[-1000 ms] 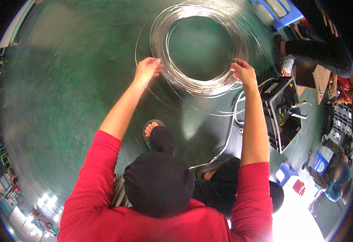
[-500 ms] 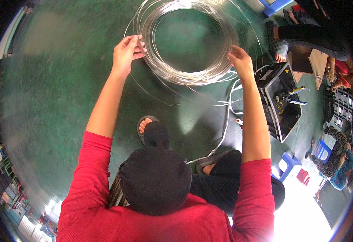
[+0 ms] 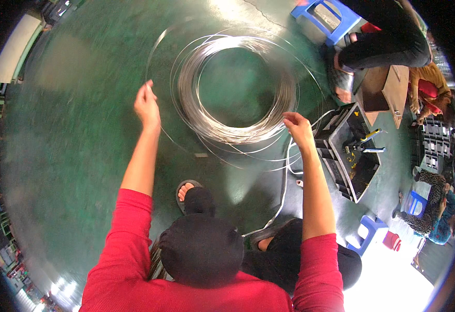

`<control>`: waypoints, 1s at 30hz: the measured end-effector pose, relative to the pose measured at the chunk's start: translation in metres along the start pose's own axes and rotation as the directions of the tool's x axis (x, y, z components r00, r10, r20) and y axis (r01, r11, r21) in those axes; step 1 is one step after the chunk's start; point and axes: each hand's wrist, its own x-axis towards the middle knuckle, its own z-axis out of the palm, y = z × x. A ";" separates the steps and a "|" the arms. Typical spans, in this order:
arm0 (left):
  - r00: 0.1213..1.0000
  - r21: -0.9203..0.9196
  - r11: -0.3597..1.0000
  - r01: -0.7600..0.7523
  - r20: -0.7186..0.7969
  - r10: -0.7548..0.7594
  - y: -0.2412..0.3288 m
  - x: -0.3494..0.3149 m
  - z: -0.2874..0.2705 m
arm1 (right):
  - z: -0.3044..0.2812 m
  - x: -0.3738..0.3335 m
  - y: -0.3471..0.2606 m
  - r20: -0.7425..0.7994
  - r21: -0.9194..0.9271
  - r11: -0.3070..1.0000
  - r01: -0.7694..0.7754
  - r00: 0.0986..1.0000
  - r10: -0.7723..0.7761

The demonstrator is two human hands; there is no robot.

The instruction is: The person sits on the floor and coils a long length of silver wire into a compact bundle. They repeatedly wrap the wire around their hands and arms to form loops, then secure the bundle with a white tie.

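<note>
A large round coil of thin silvery wire (image 3: pixel 190 99) lies flat over the green floor in front of me. Left of the coil, my left hand (image 3: pixel 147 108) is closed in a pinch on a loose wire strand (image 3: pixel 149 58), which bows outward from the bundle. My right hand (image 3: pixel 299 129) is at the coil's lower right edge, its fingers bent together against the wires. Exactly which strands it grips is hard to see. Several stray loops spread around the bundle, and a small pale tag-like piece (image 3: pixel 201 155) shows on one below it.
Right of the coil sits a black crate (image 3: pixel 360 179) with yellow- and blue-handled tools. A white strap or cord (image 3: pixel 283 195) runs along the floor toward my foot. Beyond are a blue stool (image 3: pixel 336 32), brown boards (image 3: pixel 394 96) and other people's legs (image 3: pixel 383 49).
The whole view has shifted, so the coil sits lower in the picture. My left hand has moved outward from the bundle, drawing a strand left. My right hand stays at the coil's right side.
</note>
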 end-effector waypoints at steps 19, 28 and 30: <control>0.691 -0.463 0.647 -0.606 0.096 0.717 0.189 -0.026 -0.032 | -0.153 0.000 0.011 -0.620 0.352 0.934 0.067 0.764 0.179; 0.706 0.001 0.706 -0.708 0.036 0.708 0.205 -0.028 -0.009 | -0.046 -0.053 0.045 -0.445 -0.205 0.877 -0.434 0.840 0.311; 0.689 0.168 0.680 -0.713 -0.007 0.724 0.204 -0.035 -0.011 | -0.010 -0.061 0.052 -0.603 -0.148 0.857 -0.494 0.732 0.318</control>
